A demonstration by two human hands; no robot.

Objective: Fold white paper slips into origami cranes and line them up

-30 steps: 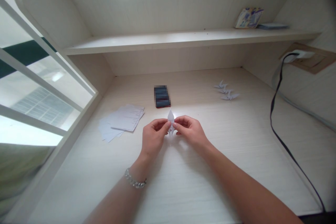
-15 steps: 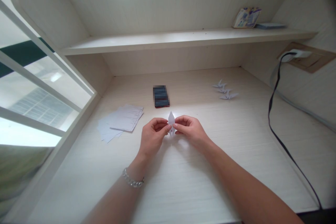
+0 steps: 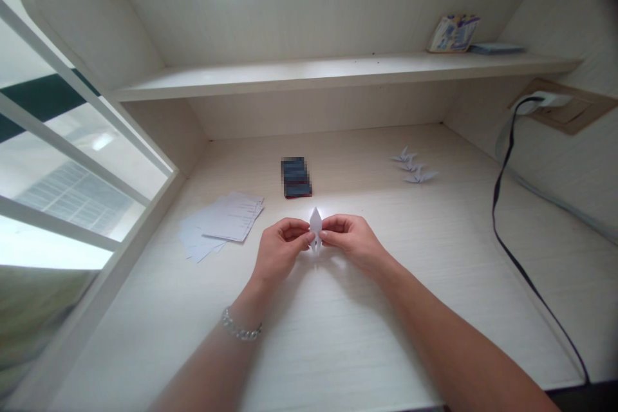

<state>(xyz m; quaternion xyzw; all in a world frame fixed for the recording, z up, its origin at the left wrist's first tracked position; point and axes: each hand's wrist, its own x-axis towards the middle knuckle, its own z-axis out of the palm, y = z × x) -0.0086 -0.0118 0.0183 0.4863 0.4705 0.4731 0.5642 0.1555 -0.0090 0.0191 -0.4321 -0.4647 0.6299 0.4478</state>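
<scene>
A small folded piece of white paper (image 3: pixel 315 221) with a pointed top stands between my two hands, just above the pale wooden desk (image 3: pixel 338 335). My left hand (image 3: pixel 281 250) pinches its left side with thumb and fingers closed. My right hand (image 3: pixel 348 240) pinches its right side the same way. The lower part of the paper is hidden by my fingertips. A silver bracelet (image 3: pixel 240 328) sits on my left wrist.
A loose pile of white paper sheets (image 3: pixel 224 222) lies to the left. A dark phone (image 3: pixel 296 177) lies behind my hands. Finished paper cranes (image 3: pixel 414 167) sit at the back right. A black cable (image 3: pixel 519 219) runs from a wall socket (image 3: pixel 550 102) down the right side. A shelf (image 3: pixel 338 71) holds a small booklet (image 3: pixel 452 32).
My hands and the folded paper have stayed almost in place, shifting only slightly toward me. The grip on the paper is unchanged.
</scene>
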